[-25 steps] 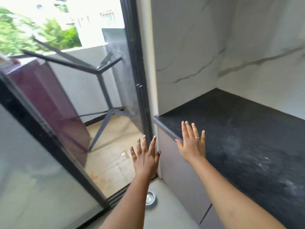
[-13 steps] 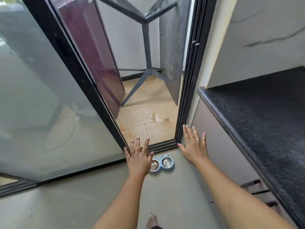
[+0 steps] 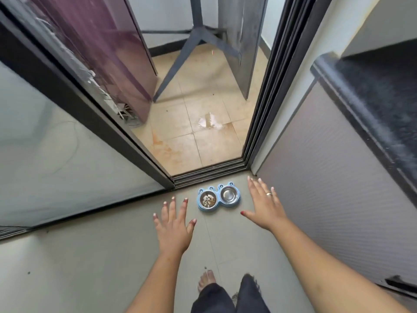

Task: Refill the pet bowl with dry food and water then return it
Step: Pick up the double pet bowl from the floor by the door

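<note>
Far left: a frosted glass panel (image 3: 56, 143) in a dark frame, running diagonally toward the centre. Next to it a purple-tinted sliding pane (image 3: 108, 46), also angled. Between the panes and the right-hand door frame (image 3: 268, 86) the doorway is open onto a beige tiled balcony floor (image 3: 180, 136) with a small wet puddle (image 3: 208, 123) and orange staining. A dark metal stand (image 3: 194, 37) with splayed legs sits on the balcony, further back.

Left hand (image 3: 173, 227) held out palm down over the grey floor (image 3: 90, 267), fingers spread wide, grip empty, touching nothing. It sits just left of and slightly nearer than the bowl.

Pet bowl (image 3: 218, 197): blue plastic double feeder on the grey floor, right against the sliding-door track (image 3: 207, 172), between the two hands. Left steel cup has a little dry kibble at the bottom; right steel cup looks shiny, water level cannot be told.

A bare foot (image 3: 206, 279) and dark trouser legs (image 3: 228, 294) show at the bottom centre; one stray kibble lies on the floor just left of the toes.

Right hand (image 3: 265, 204) just right of the bowl, palm down, fingers splayed wide, ring on one finger, grip empty, not touching the bowl.

Far right: a ribbed grey cabinet front (image 3: 327, 177) under a black speckled worktop (image 3: 379, 91), white wall above.
</note>
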A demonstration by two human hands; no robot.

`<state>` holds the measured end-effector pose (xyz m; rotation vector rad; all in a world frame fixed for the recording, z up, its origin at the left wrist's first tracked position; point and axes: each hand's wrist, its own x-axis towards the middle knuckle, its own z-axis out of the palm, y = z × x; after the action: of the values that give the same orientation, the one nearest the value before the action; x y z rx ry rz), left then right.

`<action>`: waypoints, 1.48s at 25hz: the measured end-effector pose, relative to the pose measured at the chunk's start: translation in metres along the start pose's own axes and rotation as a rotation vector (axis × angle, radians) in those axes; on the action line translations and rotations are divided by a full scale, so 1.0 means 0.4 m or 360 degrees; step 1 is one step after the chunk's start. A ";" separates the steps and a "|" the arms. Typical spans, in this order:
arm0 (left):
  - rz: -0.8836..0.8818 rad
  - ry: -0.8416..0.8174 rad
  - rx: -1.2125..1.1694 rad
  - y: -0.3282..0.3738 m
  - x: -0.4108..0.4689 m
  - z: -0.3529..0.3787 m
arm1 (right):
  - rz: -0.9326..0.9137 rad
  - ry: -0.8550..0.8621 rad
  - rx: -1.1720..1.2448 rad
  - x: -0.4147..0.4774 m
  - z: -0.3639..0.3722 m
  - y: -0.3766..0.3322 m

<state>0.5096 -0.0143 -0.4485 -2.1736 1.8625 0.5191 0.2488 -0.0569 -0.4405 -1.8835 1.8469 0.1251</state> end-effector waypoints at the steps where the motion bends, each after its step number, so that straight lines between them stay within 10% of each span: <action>1: -0.0022 -0.0043 -0.0007 0.001 0.032 0.054 | 0.0007 -0.0022 0.0008 0.034 0.054 0.022; 18: 0.0013 -0.0306 -0.0517 -0.003 0.641 0.894 | 0.0164 -0.0310 0.0488 0.621 0.903 0.334; 37: -0.0473 -0.0075 -0.1405 0.047 0.793 1.075 | 0.0427 0.0095 0.0884 0.741 1.060 0.345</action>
<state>0.4820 -0.1326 -0.9692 -2.8304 1.3584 1.5196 0.2548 -0.1504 -0.9677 -1.2712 1.9147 -0.3266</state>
